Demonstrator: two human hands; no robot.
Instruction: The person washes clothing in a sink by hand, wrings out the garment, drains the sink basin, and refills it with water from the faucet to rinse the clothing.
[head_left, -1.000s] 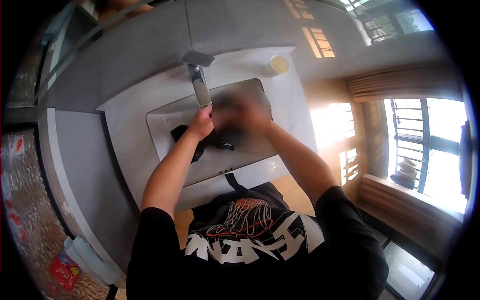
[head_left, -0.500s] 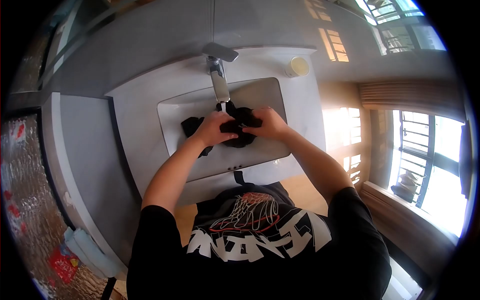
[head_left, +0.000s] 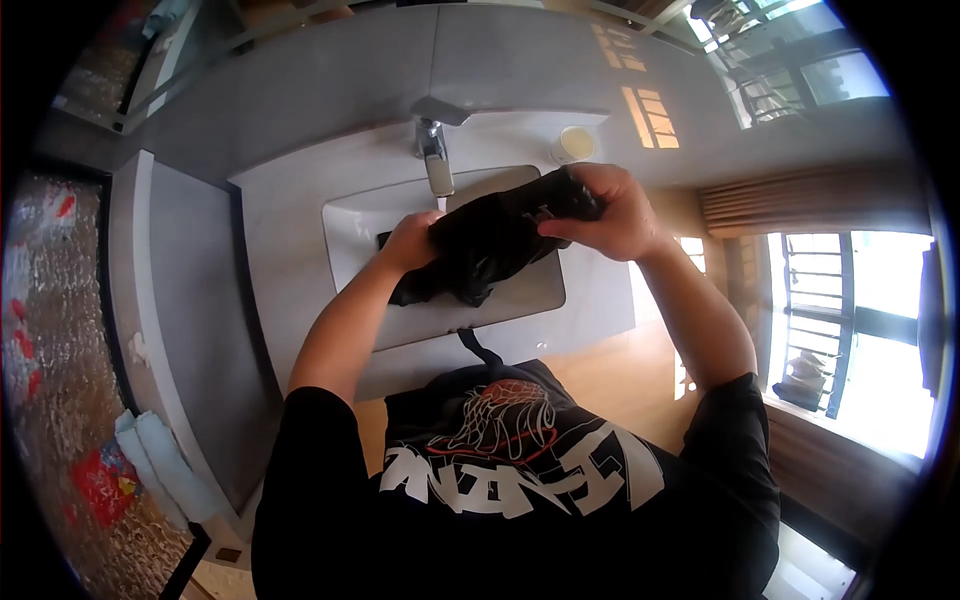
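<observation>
A black cloth garment (head_left: 490, 240) with a small light mark near its right end is stretched over the white sink (head_left: 535, 290). My right hand (head_left: 618, 215) grips its raised right end, thumb in front and fingers behind. At the cloth's left part, my left hand (head_left: 410, 242) is closed on it, with its fingers partly hidden. Folds of the garment hang down into the basin. Just behind it stands the chrome faucet (head_left: 437, 160), and a short pale stream of water shows under its spout.
A pale yellow cup (head_left: 573, 146) stands on the white counter (head_left: 285, 260) behind the basin, to the right. A grey wall rises behind the faucet. A barred window (head_left: 850, 320) is at the right, and a light blue towel (head_left: 160, 465) hangs at the lower left.
My right hand has lifted its end of the garment up and to the right, out of the basin. The bunched cloth is now stretched between both hands.
</observation>
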